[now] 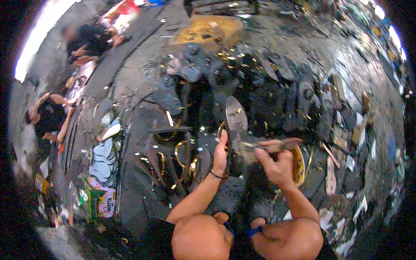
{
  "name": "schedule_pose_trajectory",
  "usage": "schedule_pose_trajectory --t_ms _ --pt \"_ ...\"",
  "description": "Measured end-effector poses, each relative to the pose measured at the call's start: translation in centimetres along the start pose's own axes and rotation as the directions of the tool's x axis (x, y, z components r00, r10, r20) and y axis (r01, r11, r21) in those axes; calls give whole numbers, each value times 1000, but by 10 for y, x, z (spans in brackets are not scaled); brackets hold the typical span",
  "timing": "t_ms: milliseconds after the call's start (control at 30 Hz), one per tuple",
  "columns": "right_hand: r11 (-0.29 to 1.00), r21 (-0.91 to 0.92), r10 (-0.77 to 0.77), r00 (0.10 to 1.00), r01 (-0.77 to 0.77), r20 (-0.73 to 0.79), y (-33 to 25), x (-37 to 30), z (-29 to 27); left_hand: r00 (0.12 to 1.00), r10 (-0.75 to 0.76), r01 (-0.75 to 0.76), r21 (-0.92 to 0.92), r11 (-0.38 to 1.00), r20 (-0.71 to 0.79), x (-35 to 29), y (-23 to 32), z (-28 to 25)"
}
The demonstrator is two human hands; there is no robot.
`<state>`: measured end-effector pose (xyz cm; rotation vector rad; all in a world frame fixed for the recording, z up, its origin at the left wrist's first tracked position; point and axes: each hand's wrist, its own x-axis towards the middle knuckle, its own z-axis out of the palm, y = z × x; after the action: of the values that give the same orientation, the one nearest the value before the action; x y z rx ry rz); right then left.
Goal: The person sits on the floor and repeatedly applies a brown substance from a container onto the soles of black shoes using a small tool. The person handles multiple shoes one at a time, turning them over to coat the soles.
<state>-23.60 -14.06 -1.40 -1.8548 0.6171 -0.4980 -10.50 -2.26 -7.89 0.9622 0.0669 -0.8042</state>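
Observation:
A shoe (236,115) with gold trim is held up in front of me, its grey sole turned toward me. My left hand (220,157) is closed round its side. My right hand (278,164) grips a brush (268,146) by its handle, and the bristle end reaches the lower part of the sole. Whether the bristles touch is blurred. Just behind my right hand stands a yellow container (299,167), partly hidden by the hand. Several dark sandals with gold straps (181,154) lie left of my left hand.
Beyond my hands spread rows of dark grey soles (212,71), with a yellow slab (208,32) behind. Stacked pale insoles (103,160) and a printed carton (102,198) stand left. Two people (50,115) work at far left. Scraps (330,177) litter the right.

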Motion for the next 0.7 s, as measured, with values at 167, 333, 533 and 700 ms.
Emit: schedule_pose_trajectory --t_ms 167,333,533,700 --pt "972 177 190 963 -157 -189 24 -12 -43 959 22 109 -440 891 281 52 57 -66" --pt "932 285 285 938 -223 -198 76 -36 -36 998 63 -63 -211 976 -4 112 106 -110" --pt "890 -386 143 951 -244 -273 108 -70 -99 869 468 -288 606 742 -160 27 46 -161" --pt "709 -702 -75 981 -73 -177 144 -68 -82 745 499 -86 678 730 -443 2 68 -208"
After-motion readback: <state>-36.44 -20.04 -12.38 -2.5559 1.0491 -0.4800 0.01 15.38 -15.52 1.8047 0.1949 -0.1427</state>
